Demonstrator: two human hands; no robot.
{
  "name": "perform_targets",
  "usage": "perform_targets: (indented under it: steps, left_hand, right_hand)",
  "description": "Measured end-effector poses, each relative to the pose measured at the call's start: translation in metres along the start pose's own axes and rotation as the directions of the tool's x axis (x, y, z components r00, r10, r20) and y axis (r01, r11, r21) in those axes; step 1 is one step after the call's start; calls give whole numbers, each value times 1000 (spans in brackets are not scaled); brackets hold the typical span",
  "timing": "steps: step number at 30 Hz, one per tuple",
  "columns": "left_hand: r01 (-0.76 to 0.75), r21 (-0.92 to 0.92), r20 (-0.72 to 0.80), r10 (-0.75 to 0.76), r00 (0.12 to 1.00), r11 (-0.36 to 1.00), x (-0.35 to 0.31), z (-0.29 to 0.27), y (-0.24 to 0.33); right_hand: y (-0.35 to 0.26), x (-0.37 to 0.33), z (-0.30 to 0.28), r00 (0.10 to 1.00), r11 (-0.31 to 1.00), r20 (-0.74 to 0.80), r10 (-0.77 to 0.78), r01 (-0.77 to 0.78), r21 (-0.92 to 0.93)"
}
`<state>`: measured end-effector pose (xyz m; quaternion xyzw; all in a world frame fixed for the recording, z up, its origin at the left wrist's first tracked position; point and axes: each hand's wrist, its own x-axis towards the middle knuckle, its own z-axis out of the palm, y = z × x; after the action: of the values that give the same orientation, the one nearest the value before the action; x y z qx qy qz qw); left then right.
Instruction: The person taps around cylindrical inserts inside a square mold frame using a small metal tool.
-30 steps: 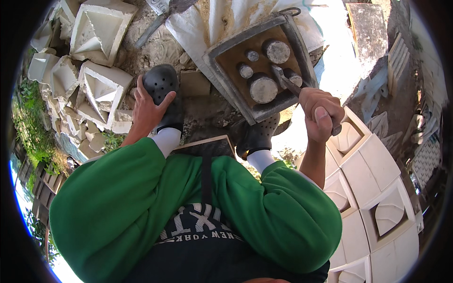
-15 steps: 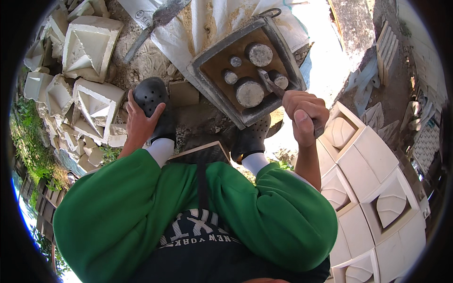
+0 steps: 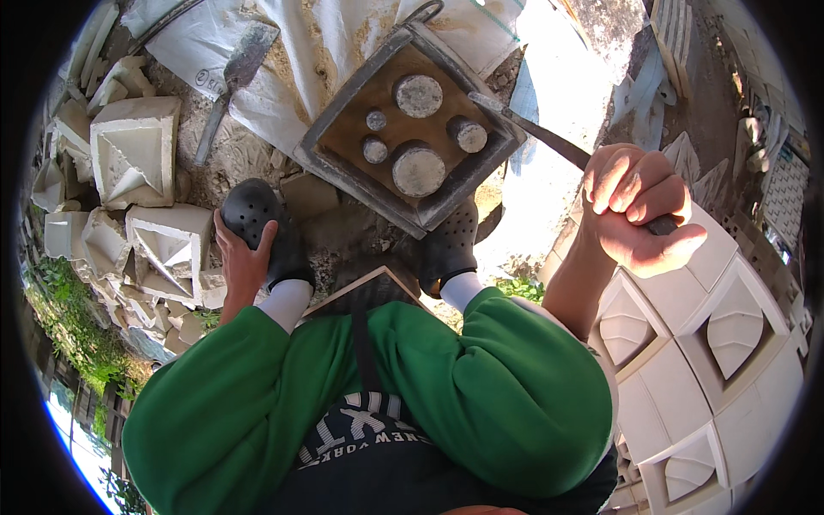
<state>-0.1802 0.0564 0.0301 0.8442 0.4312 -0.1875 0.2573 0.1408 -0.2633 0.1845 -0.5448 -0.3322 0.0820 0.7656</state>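
Note:
My right hand (image 3: 639, 202) is a fist around the handle of a long, thin, dark tool (image 3: 549, 140); its exact kind does not show. The tool's pale flat tip lies over the right corner of a square grey mould (image 3: 371, 206). Several round grey cylinders of different sizes stand up from the mould's brown inside, among them a large one (image 3: 419, 172). My left hand (image 3: 245, 257) rests against the side of my black clog (image 3: 251, 212), thumb apart from the fingers, holding no tool.
A trowel (image 3: 245, 64) lies on a white sack (image 3: 300, 73) beyond the mould. Broken pale cast blocks (image 3: 137, 150) are heaped at the left. Pale blocks with leaf-shaped openings (image 3: 661, 399) stand in rows at the right. A wooden-edged board (image 3: 356, 287) is between my feet.
My right hand has moved right and drawn the tool from among the cylinders to the mould's right corner. The view has shifted somewhat; my left hand stays at the clog.

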Motion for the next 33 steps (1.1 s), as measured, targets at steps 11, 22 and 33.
perform_targets:
  steps: [11,22,33]
  left_hand:
    - [3,43,5,-4,1000,999,-2,-1,4]
    - [0,40,-32,1,999,999,-4,-2,3]
    - [33,71,-29,-31,999,997,-2,-2,6]
  right_hand:
    - [32,-26,7,971,984,-218,97,-126,-126]
    - [45,-38,3,964,972,-261,59,-115,-203]
    - [70,-22,19,971,962,-235,47,-108,-251]
